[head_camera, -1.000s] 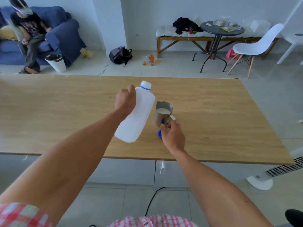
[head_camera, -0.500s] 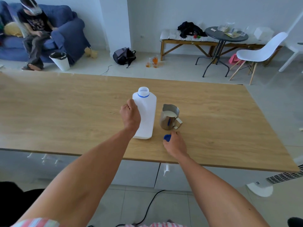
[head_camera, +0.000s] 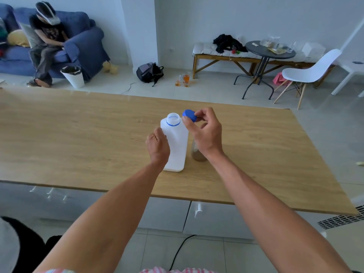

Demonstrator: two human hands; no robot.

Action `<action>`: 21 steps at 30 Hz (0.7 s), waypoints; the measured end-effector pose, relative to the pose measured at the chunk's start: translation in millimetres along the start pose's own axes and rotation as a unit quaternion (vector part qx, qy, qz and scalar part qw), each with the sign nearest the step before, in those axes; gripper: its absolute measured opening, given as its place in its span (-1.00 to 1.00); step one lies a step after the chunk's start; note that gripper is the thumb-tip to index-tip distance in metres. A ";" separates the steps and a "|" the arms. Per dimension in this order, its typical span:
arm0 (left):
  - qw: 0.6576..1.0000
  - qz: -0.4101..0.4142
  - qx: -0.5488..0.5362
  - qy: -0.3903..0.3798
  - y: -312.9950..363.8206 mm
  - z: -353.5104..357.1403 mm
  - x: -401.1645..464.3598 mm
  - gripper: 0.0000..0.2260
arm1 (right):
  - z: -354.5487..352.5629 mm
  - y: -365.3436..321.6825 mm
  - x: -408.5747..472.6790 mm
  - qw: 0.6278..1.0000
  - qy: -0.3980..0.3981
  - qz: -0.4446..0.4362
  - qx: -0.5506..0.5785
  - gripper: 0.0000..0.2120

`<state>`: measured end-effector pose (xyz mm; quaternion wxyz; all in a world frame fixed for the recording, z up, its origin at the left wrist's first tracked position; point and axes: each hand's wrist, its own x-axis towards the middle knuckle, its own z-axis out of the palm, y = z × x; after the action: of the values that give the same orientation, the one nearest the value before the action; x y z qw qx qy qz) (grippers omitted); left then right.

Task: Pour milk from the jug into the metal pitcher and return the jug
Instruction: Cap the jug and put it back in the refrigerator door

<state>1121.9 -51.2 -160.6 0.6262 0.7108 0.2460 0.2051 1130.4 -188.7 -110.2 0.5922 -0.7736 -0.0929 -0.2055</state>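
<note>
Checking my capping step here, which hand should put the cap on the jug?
Probably the right hand: it already pinches the blue cap just beside the jug's open mouth. The left hand holds the jug's side, steadying it.

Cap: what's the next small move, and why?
Probably bring the blue cap left and down onto the jug's open neck and twist it on. The right hand pinches the cap just beside the opening, and the left hand holds the upright jug on the table.
</note>
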 end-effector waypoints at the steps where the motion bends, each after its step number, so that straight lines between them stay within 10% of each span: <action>1: 1.000 0.003 0.002 -0.001 -0.1 -0.2 0.0 -0.65 | 3.7 -3.0 4.6 0.999 -0.027 -0.021 -0.014 -0.69; 9: 1.000 0.021 0.009 -0.008 -2.3 -1.5 2.0 -0.65 | 12.0 -8.6 30.7 0.943 -0.252 -0.092 -0.196 -0.58; 21: 0.999 0.034 0.007 -0.007 1.8 -1.5 2.0 -0.66 | 21.1 -78.2 97.4 0.756 -0.511 -0.128 -0.388 -0.60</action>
<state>1122.7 -49.0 -158.6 0.6153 0.7246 0.2194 0.2196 1192.0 -156.3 -4.3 0.0736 -0.9078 -0.3923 0.1285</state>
